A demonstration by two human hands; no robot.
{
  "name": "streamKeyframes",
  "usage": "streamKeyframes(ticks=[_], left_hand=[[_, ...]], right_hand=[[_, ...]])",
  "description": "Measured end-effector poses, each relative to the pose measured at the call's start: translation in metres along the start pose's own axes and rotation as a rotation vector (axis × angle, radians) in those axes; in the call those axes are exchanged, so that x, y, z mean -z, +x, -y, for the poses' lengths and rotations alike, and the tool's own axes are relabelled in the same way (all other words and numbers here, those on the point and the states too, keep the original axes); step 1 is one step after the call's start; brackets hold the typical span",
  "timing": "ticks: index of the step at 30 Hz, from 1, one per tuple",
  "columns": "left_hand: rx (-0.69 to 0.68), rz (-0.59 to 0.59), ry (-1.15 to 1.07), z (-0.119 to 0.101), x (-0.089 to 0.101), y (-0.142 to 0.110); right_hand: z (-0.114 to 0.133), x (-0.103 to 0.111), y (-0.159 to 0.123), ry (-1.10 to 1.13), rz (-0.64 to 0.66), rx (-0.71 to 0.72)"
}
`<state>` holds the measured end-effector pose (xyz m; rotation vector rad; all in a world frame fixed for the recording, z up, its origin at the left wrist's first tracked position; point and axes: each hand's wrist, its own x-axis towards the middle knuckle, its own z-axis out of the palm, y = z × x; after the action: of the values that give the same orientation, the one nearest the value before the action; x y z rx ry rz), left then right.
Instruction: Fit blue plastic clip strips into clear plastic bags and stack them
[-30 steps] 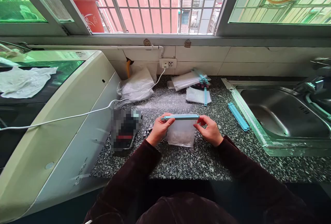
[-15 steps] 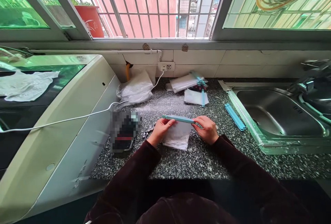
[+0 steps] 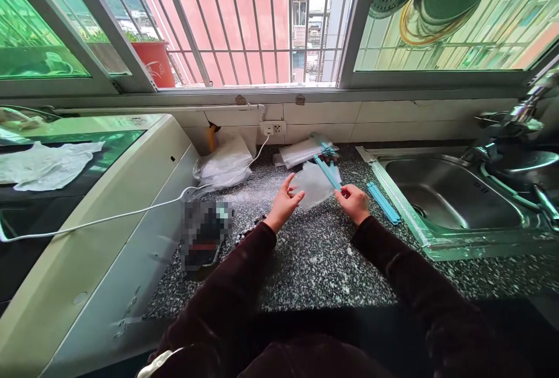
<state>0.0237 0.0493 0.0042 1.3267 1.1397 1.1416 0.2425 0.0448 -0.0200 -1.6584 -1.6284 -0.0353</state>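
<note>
A pale blue bag sealing clip (image 3: 327, 172) sits along one edge of a translucent plastic bag (image 3: 311, 187). My right hand (image 3: 356, 204) pinches the clip's near end, and the bag slants out to the left of it. Beside the bag's left edge is my left hand (image 3: 285, 206), with thumb and fingers apart and nothing gripped between them. The held bag partly covers another bag behind it. More plastic bags (image 3: 299, 152) with blue clips lie at the back of the counter. Several loose blue clips (image 3: 383, 203) rest side by side to the right.
A steel sink (image 3: 449, 197) with a faucet lies to the right. A pale appliance (image 3: 144, 203) stands on the left, crossed by a white cord (image 3: 144, 211). Crumpled plastic bags (image 3: 227, 159) sit near the wall socket (image 3: 273, 128). A blurred-out object (image 3: 205, 235) lies left of my hands.
The clipped bag has moved from in front of me toward the back bags and turned. My left hand has let go of the clip; my right hand keeps hold. The view has tilted up.
</note>
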Motion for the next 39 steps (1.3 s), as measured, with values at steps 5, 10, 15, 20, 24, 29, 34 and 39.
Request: streamKeyframes(ticks=[5, 10, 15, 20, 24, 29, 34, 39], left_hand=[[-0.206, -0.093, 0.264, 0.016, -0.033, 0.021], [-0.335, -0.130, 0.505, 0.034, -0.047, 0.034], [-0.447, -0.003, 0.752, 0.041, -0.048, 0.044], [-0.407, -0.005, 0.877, 0.040, -0.048, 0.049], [-0.380, -0.015, 0.931, 0.037, -0.048, 0.048], [-0.356, -0.015, 0.891, 0.039, -0.047, 0.044], [-0.373, 0.007, 0.882, 0.037, -0.038, 0.037], [-0.514, -0.006, 0.981, 0.009, 0.012, 0.045]], right_hand=[[-0.006, -0.005, 0.012, -0.097, -0.003, -0.103], [-0.004, -0.012, 0.018, -0.232, 0.011, -0.116], [-0.007, -0.018, 0.024, -0.315, 0.035, -0.108], [-0.009, -0.021, 0.026, -0.372, 0.045, -0.102], [-0.008, -0.020, 0.024, -0.396, 0.087, -0.086], [-0.007, -0.019, 0.025, -0.415, 0.128, -0.124], [-0.012, -0.017, 0.025, -0.374, 0.073, -0.068], [0.000, -0.023, 0.008, -0.188, 0.007, 0.375]])
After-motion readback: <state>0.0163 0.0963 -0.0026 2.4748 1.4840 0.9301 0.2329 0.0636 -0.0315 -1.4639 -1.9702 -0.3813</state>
